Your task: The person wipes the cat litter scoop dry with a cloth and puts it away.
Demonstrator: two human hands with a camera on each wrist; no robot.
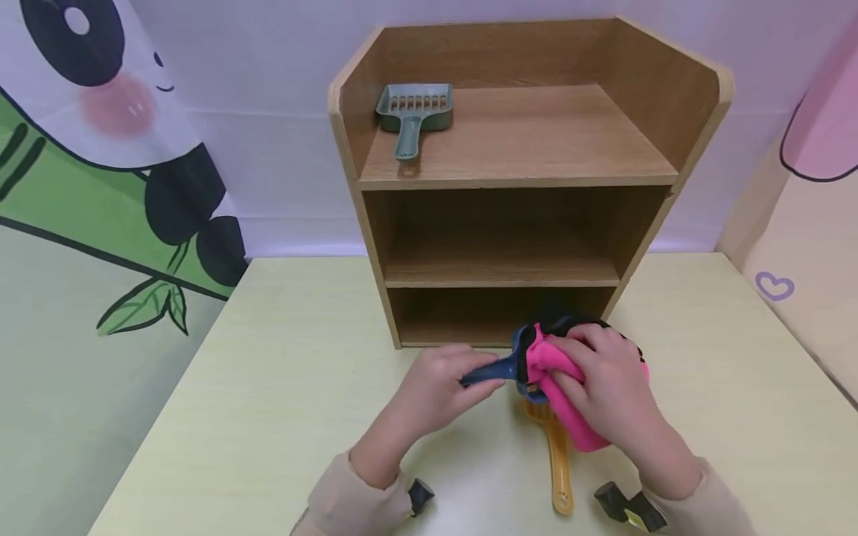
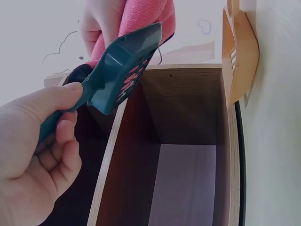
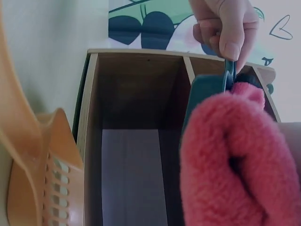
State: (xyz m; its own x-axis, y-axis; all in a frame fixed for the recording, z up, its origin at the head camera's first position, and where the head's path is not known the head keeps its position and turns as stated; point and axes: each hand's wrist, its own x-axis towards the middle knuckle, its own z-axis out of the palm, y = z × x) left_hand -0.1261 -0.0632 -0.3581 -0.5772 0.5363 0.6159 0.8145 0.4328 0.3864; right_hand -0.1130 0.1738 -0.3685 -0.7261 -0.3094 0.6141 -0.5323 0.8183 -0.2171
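Blue scoop [image 1: 492, 370] is gripped by curled left hand [image 1: 444, 383]; pink cloth [image 1: 578, 424] is pinched against it by right hand [image 1: 615, 387]. Yellow label [image 1: 635, 520] near right sleeve [image 1: 700, 506] cannot be read.

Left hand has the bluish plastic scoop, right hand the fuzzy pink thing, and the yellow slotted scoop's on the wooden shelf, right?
The yellow slotted scoop is on the pale table, not the shelf, as the head view shows. The left hand holds the bluish scoop, right hand the pink thing.

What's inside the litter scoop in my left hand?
Pink fleecy cloth, held in your right hand, shows through slots in the blue litter scoop. Anything beneath the cloth is covered and can't be seen.
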